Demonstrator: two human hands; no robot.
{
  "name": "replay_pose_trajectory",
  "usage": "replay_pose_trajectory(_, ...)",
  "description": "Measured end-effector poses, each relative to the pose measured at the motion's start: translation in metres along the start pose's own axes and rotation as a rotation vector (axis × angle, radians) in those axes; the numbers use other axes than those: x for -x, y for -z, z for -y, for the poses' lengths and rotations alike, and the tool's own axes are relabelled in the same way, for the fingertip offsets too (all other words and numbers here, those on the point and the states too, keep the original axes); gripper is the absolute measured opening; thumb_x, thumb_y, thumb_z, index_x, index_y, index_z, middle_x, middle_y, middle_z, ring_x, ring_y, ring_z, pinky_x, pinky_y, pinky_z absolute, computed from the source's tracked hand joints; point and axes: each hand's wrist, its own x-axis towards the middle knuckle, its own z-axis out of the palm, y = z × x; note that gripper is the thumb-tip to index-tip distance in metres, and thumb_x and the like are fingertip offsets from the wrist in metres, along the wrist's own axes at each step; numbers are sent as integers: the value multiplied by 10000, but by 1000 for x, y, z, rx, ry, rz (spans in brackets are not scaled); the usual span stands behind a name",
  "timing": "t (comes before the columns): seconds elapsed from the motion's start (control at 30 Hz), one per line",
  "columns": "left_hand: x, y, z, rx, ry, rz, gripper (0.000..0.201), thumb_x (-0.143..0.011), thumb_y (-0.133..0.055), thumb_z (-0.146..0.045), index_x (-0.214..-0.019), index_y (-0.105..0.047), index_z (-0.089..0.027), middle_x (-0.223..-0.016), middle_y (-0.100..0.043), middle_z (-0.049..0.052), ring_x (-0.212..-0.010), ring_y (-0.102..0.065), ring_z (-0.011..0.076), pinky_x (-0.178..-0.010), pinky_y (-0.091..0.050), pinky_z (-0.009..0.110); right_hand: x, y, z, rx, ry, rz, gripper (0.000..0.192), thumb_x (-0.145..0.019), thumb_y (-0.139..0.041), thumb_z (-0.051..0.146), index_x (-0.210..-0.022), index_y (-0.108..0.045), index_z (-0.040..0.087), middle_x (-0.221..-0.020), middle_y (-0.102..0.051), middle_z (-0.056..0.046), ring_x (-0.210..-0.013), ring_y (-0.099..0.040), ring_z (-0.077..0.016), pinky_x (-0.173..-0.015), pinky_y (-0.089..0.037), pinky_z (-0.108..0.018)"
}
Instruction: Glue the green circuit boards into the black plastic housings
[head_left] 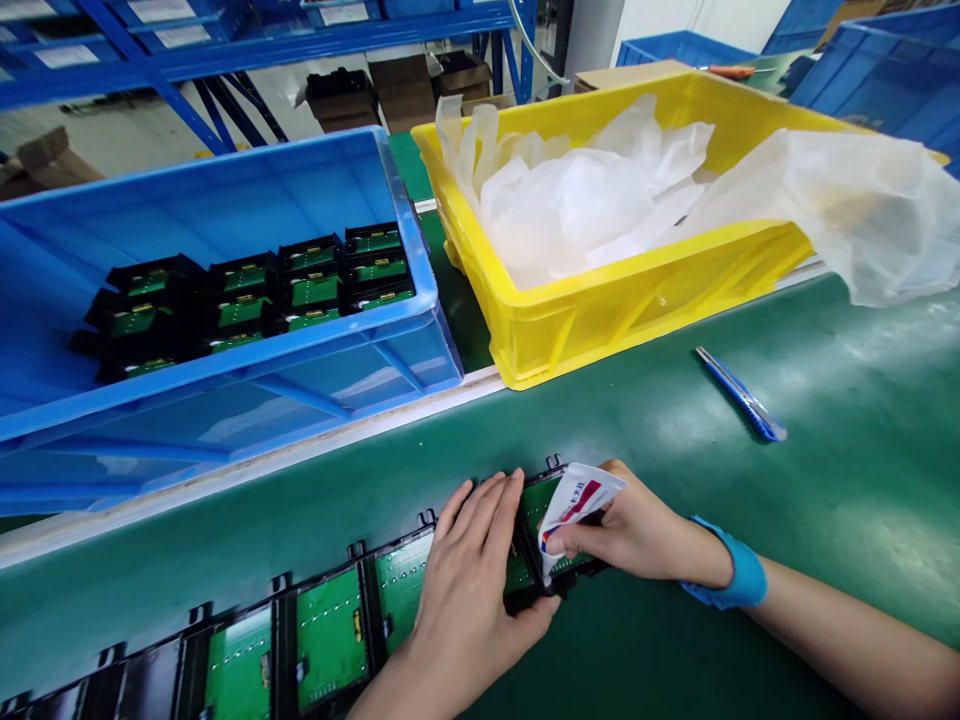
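A row of black-framed green circuit boards [330,630] lies along the near edge of the green mat. My left hand [472,580] rests flat on the boards near the right end of the row, fingers together. My right hand [637,530], with a blue wrist strap [739,580], pinches a small white label sheet with red and blue print [574,500] over the rightmost board [541,500]. Its corner is curled up.
A blue crate [225,400] at the back left holds more black-framed boards [247,290]. A yellow crate [637,290] with white plastic sheeting [600,190] stands at the back right. A blue utility knife [739,393] lies on the mat. Blue shelving and more crates stand behind.
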Motion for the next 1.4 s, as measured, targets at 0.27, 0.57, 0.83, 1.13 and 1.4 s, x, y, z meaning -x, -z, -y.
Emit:
replay_pose_trajectory(0.27,-1,1,-1,-7,11,19,898,-714,-639,-264,-1494,-212,-138,-1436,-475,134,-1320,-444,307,-1124,-304,542,0,0,-1,28,44,-2,236,-831,-690,322,-654,-657,168,-576,-671,-17,-521,-639,-136,-512,-482,-201)
replay_pose_trajectory(0.57,-1,2,-1,-2,3,8,888,-705,-633,-251,-1486,-229,-132,-1424,-486,140,-1309,-455,305,-1122,-305,532,0,0,0,2,18,-14,205,-814,-698,285,-658,-666,156,-566,-668,-26,-503,-634,-140,-488,-475,-194)
replay_pose_trajectory(0.83,0,0,0,-7,-4,2,889,-708,-637,-262,-1488,-232,-131,-1428,-483,131,-1309,-454,299,-1125,-302,522,-1,0,0,15,43,-33,189,-800,-716,245,-643,-667,153,-555,-663,-16,-496,-630,-129,-482,-460,-176)
replay_pose_trajectory(1.13,0,0,1,-7,-9,2,888,-716,-635,-267,-1492,-226,-128,-1428,-482,131,-1313,-447,295,-1124,-301,524,-1,-1,1,17,59,-39,176,-802,-704,212,-641,-655,162,-549,-657,-5,-486,-625,-125,-474,-456,-172)
replay_pose_trajectory(1.4,0,0,0,-5,-8,2,894,-712,-637,-272,-1491,-222,-132,-1429,-478,141,-1312,-446,310,-1125,-298,531,-1,-2,2,-11,27,-40,184,-802,-709,228,-639,-649,167,-547,-642,3,-478,-604,-119,-459,-438,-175)
